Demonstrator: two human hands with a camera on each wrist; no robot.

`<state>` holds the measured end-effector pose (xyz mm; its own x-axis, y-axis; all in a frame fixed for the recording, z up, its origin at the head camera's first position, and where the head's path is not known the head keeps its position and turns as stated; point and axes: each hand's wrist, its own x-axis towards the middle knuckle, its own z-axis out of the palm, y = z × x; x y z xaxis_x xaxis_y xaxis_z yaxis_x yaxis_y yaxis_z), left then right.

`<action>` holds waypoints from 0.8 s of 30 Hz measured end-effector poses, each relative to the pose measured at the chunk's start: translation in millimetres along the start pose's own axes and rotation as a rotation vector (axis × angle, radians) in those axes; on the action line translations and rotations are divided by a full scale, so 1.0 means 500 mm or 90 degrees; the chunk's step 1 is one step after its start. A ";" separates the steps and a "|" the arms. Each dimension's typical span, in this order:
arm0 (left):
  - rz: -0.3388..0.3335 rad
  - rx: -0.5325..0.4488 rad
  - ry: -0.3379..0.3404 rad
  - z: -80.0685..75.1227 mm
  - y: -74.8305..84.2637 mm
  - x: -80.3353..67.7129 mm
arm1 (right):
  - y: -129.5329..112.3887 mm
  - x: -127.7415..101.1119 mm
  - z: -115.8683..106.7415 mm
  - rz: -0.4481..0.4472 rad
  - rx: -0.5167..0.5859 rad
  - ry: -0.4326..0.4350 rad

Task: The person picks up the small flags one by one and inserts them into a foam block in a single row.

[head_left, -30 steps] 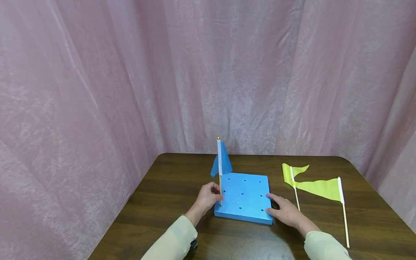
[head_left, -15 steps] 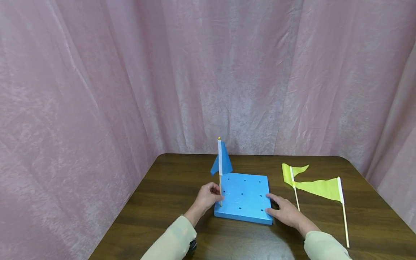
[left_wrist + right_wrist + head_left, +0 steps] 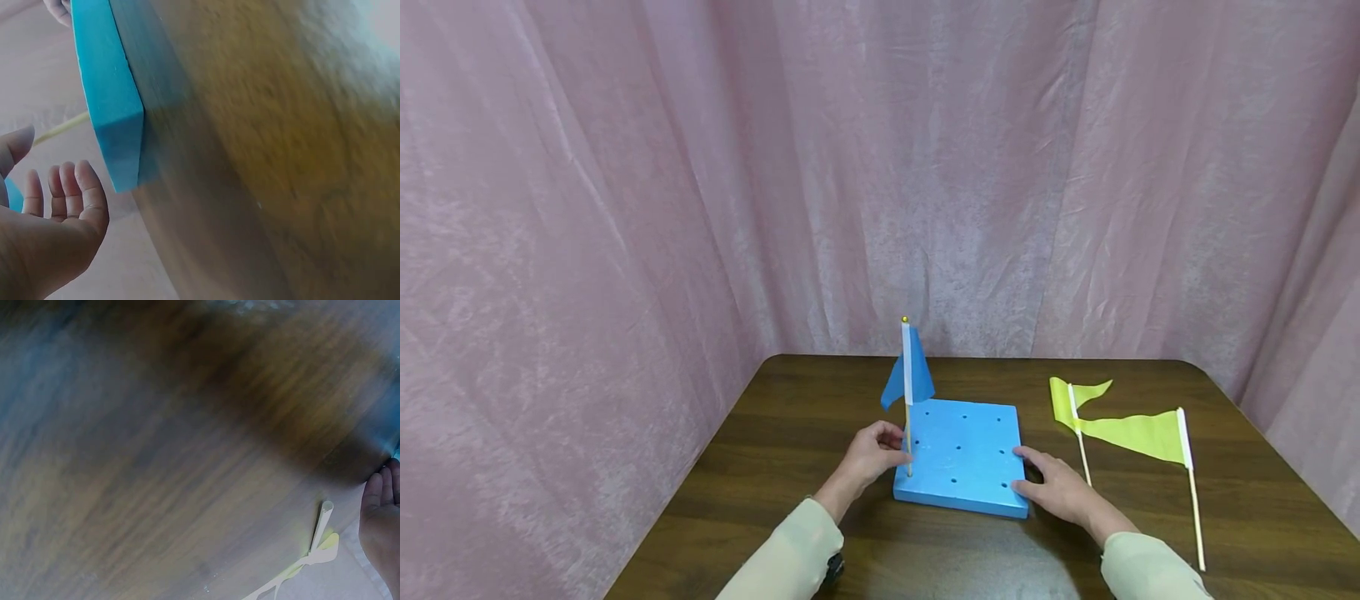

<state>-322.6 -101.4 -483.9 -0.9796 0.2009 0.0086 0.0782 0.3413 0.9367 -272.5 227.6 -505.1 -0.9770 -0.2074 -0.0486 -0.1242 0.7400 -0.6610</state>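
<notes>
A blue flag (image 3: 919,367) on a thin stick stands upright in the front-left hole of a blue block (image 3: 958,457) with several holes. Beside the stick is my left hand (image 3: 868,454); the left wrist view shows its thumb and fingers (image 3: 92,190) spread apart, with the stick (image 3: 61,128) running past the thumb and not gripped. My right hand (image 3: 1063,490) rests against the block's right edge, thumb and fingers extended along it. The right wrist view catches only part of that hand (image 3: 381,519).
Two yellow pennant flags lie on the wooden table (image 3: 760,467) to the right: one yellow flag (image 3: 1142,435) with its stick toward the front, another yellow flag (image 3: 1062,404) behind the right hand. A pink curtain (image 3: 880,183) hangs around the table.
My left hand has let go of the flag's stick and drawn slightly left. The flag stays upright in the block. My right hand has not moved.
</notes>
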 end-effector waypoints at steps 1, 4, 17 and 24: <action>0.002 0.002 -0.002 -0.003 -0.003 0.000 | -0.001 0.000 0.001 0.001 0.000 -0.001; 0.012 0.013 -0.010 -0.012 -0.012 0.001 | -0.002 0.000 0.002 0.004 0.001 -0.002; -0.037 0.081 -0.086 -0.029 -0.034 -0.010 | -0.001 -0.003 0.004 -0.020 -0.006 0.021; -0.029 0.103 -0.104 -0.029 -0.059 -0.008 | -0.004 -0.007 0.003 -0.027 0.000 0.024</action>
<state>-323.8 -125.6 -506.4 -0.9407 0.3236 -0.1018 0.0760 0.4935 0.8664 -268.6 225.8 -504.6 -0.9766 -0.2151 0.0077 -0.1663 0.7314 -0.6613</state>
